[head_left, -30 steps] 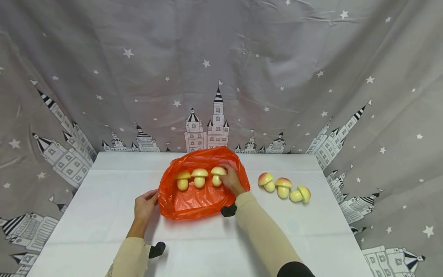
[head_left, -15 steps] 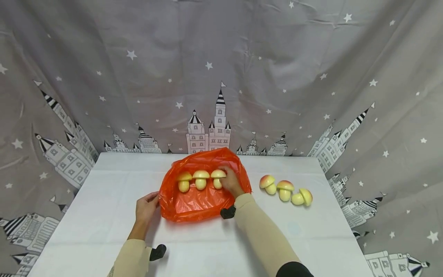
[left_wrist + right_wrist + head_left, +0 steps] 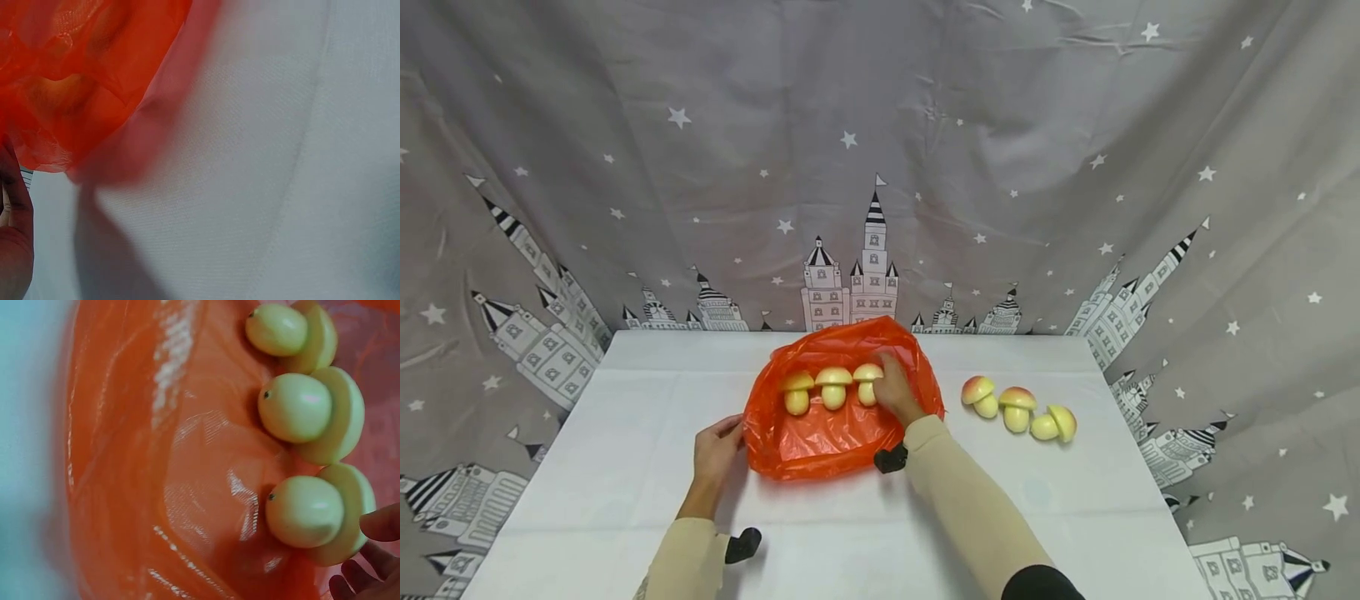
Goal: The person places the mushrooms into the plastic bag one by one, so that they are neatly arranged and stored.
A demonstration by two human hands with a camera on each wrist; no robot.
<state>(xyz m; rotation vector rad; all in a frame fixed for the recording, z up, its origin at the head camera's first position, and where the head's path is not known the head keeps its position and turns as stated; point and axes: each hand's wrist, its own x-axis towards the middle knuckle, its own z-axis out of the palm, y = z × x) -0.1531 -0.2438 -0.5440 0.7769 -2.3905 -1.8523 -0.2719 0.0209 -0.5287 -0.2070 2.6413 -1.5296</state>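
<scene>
A crinkled red plastic bag [image 3: 820, 467] lies with its mouth wide, showing its inside. In it, three yellow toy mushrooms stand in a row: left [image 3: 797, 392], middle [image 3: 833, 387] and right [image 3: 868, 383]. My left hand [image 3: 715, 450] pinches the bag's left edge; only part of that hand [image 3: 14, 231] shows in the left wrist view. Inside the bag, my right hand [image 3: 897, 387] touches the right mushroom from its right side. The right wrist view has the thumb [image 3: 381, 523] against that mushroom's cap [image 3: 359, 506], with the other fingers [image 3: 356, 575] beside it.
To the right of the bag, three more toy mushrooms with reddish-yellow caps lie on the white table [image 3: 625, 467]: one [image 3: 980, 396], another [image 3: 1017, 408] and a tipped one [image 3: 1054, 423]. A grey curtain [image 3: 1000, 167] with castles and stars hangs behind.
My right hand has shifted slightly left, and the right mushroom has moved with it, closer to the middle one. The left hand keeps its place at the bag's edge.
</scene>
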